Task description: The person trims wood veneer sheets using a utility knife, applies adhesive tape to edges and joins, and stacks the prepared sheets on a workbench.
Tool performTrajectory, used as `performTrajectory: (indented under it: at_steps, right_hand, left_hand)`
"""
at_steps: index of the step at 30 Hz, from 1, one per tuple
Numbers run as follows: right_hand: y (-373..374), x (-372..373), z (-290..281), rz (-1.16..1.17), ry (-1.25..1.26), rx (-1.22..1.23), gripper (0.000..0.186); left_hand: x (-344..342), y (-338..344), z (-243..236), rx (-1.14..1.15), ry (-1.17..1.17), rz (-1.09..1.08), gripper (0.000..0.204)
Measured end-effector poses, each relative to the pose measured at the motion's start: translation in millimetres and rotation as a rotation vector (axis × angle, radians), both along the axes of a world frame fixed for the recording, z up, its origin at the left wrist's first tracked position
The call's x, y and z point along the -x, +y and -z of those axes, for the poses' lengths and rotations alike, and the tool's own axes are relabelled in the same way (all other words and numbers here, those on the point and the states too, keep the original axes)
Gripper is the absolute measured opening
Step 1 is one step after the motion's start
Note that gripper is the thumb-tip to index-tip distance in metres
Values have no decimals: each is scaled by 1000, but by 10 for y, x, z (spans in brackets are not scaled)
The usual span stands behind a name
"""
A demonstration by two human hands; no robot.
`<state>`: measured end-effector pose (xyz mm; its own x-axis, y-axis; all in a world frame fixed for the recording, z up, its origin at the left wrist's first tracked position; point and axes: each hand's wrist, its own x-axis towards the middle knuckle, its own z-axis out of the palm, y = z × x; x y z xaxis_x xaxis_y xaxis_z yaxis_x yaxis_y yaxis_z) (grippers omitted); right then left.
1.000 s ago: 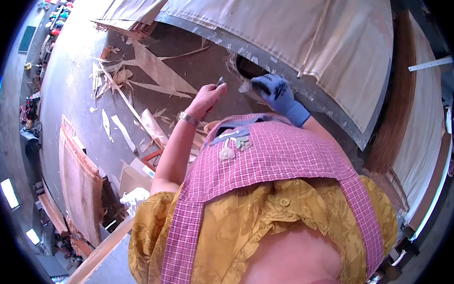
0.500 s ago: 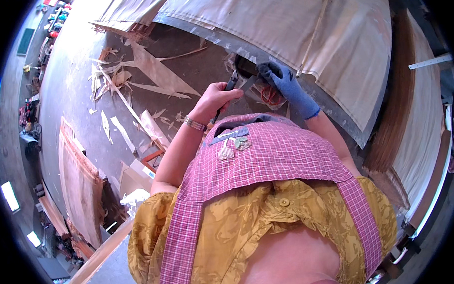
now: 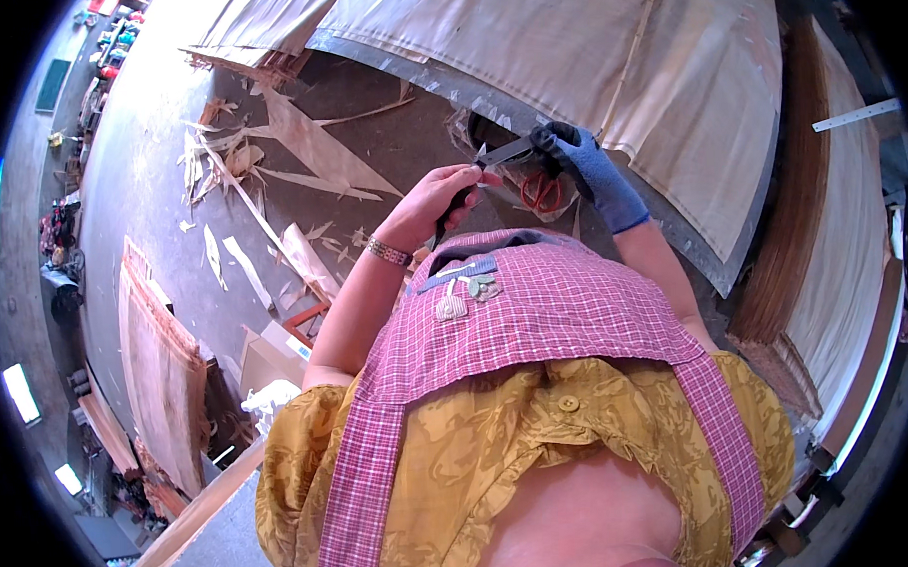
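My left hand (image 3: pixel 439 204), bare and with a patterned band at the wrist, is closed round the black handle of a knife (image 3: pixel 507 152). The knife's flat grey blade points up and to the right. Its far end meets the pinched fingers of my right hand (image 3: pixel 582 169), which wears a blue knitted glove with a dark coating. The glove partly hides the blade's end. Just below the blade, red-handled scissors (image 3: pixel 542 191) lie by clear plastic. A dark round container (image 3: pixel 483 131) shows behind the blade, partly covered.
Pale wood veneer sheets (image 3: pixel 566 50) cover a grey-edged table ahead. Torn veneer scraps (image 3: pixel 319 143) litter the floor at left. A veneer stack (image 3: pixel 162 359) stands at lower left, near a cardboard box (image 3: pixel 272 358). Another thick stack (image 3: pixel 786 202) is at right.
The knife has turned and risen a little, its blade now lying flatter. My left hand has moved slightly up and right; my gloved right hand has shifted slightly right.
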<state>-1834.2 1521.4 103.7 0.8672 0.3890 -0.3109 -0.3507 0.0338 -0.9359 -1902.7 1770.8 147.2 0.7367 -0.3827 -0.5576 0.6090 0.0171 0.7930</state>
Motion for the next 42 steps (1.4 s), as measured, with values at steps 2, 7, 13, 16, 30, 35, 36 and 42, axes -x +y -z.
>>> performTrajectory:
  at_steps: [2, 7, 13, 16, 30, 35, 36, 42]
  right_hand:
    - [-21, 8, -12, 0, -10, 12, 33]
    - [-19, 17, -28, 23, 8, 6, 32]
    - [-32, 2, -41, 53, 36, 4, 30]
    - [-61, -7, 17, 35, 29, 15, 30]
    - [-61, 10, -61, 64, 1, 26, 25]
    - [-88, -40, -70, 24, -242, 182, 20]
    - [-68, -25, -94, 1, -341, 232, 19]
    - [-20, 69, -100, 31, -264, 116, 16]
  left_hand:
    - [4, -1, -18, 87, 34, -13, 39]
    - [3, 23, -3, 183, 64, -14, 41]
    - [5, 33, -1, 243, 72, -6, 43]
    - [-1, 21, 8, 251, 69, -4, 43]
    - [19, 6, 0, 192, 53, 9, 39]
    - [14, 22, 193, -277, -285, 126, 35]
    - [24, 9, 200, -276, -283, 127, 35]
    - [50, -81, 13, -186, -352, 133, 45]
